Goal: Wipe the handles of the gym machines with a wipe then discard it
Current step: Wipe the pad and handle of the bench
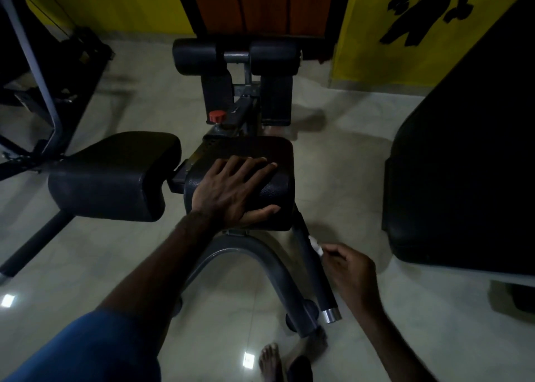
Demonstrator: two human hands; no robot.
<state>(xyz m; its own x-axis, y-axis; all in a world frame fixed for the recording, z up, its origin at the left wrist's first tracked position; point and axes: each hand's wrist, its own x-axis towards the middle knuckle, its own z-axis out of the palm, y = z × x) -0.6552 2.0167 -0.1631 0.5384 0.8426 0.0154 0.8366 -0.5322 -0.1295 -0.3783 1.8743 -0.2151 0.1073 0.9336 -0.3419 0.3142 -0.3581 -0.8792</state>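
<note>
Blue sleeve (86, 350) fills the lower left corner, its arm reaching up to the left hand (231, 190), which lies flat with fingers spread on the right pad (272, 150) of the machine. Beside it sits the left pad (115, 176); a red knob (217, 116) and foam rollers (234, 56) stand beyond. Right hand (350, 268) pinches a white wipe (315, 245) against the black handle (315, 274), which slants down toward the camera to a chrome end cap (332, 315). A large black bench (463, 150) crowds the right; pale floor (347, 161) lies open between.
</note>
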